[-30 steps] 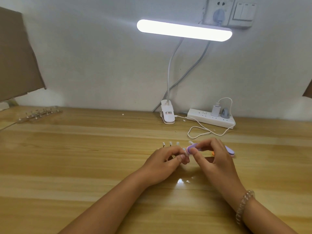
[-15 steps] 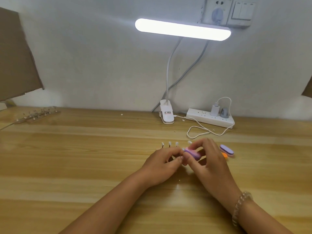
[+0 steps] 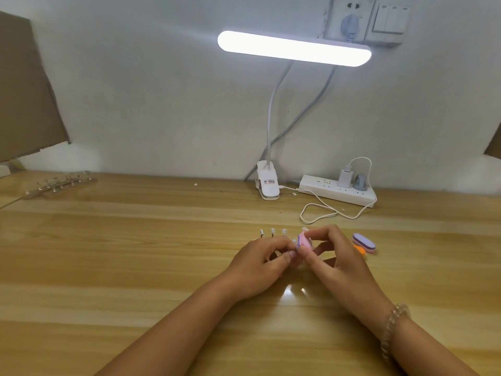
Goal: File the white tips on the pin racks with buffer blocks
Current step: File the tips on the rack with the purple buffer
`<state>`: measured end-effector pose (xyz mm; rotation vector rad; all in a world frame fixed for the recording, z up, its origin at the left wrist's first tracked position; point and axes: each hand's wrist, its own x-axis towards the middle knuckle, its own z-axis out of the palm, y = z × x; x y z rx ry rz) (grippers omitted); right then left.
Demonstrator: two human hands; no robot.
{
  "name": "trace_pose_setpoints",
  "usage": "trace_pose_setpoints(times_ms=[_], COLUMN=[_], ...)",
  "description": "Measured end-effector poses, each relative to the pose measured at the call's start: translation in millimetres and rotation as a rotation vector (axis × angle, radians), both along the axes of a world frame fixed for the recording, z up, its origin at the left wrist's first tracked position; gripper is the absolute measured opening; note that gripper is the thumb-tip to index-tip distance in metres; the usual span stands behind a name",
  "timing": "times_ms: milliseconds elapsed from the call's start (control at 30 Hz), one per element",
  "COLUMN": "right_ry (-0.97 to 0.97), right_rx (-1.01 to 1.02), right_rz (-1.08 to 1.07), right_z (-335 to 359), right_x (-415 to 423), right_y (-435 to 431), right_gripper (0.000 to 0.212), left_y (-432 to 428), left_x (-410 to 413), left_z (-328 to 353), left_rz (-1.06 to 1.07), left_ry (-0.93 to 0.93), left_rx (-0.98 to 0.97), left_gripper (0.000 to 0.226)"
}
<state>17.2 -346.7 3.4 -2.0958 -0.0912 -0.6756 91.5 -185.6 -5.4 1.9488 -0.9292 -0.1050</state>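
Where the two hands meet near the middle of the counter (image 3: 135,253), the right hand (image 3: 339,263) pinches a pink and purple buffer block (image 3: 304,240) between thumb and fingertips. Its grip is closed on the block, which is tilted with its lower end against the left hand's fingertips. The left hand (image 3: 259,267) lies knuckles up just beside it, fingers curled, with thumb and forefinger drawn into a narrow grip. What they pinch is hidden by the fingers and the block, so I cannot tell. Three white tips (image 3: 273,231) stand in a row just beyond the left knuckles, and the near pin rack that carries them is covered by that hand. A beaded bracelet (image 3: 393,329) sits on the right wrist.

Just right of the right hand a second buffer block (image 3: 363,242), purple on top, lies on the counter beside an orange piece (image 3: 360,251) that is partly hidden. Well apart, at the far left near the wall, lies the far pin rack (image 3: 59,184) with its pins up.

At the back stands a white clip base (image 3: 267,184), its gooseneck rising to a lit bar lamp (image 3: 294,48). Beside it lies a white power strip (image 3: 339,189) holding a white charger (image 3: 344,178) and a grey plug (image 3: 360,183). A white cable (image 3: 325,213) loops on the wood in front of them.

The counter is pale wood with a long grain and lamp glare near the wrists. Behind it is a plain white wall (image 3: 162,104) with a socket (image 3: 349,20) and a switch (image 3: 390,20) at the upper right. Brown cardboard (image 3: 24,99) stands at the left edge.
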Motion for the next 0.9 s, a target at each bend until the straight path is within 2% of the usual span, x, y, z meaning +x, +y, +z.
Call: trace_pose_setpoints(times_ms=[167,333,500,633,800,900], right_ry=[-0.073,0.025,-0.020,0.047,-0.011,0.024], right_rx=[-0.160,-0.012,-0.163,0.000,-0.173,-0.033], right_rz=[0.048,-0.051,0.036,-0.055,-0.010,-0.070], right_z=[-4,-2,-5,-1,-6,-3], right_x=[-8,2,-8,0,-7,-3], right_y=[6,0,3,-1,5,1], right_gripper=[0.036,0.034,0.033,0.032,0.033,0.034], left_y=[2,1,2,1,1,1], left_x=[-2,-4,-3,-2,-3,-3], left_z=[2,4,4,5,5,5], left_rz=[0.004,0.010,0.014,0.016,0.029,0.033], left_ry=[0.011,-0.011,-0.001,-0.011,0.006,0.010], left_rx=[0.020,0.068,0.043,0.039,0.021,0.011], left_gripper=[0.020,0.016,0.020,0.018,0.026,0.029])
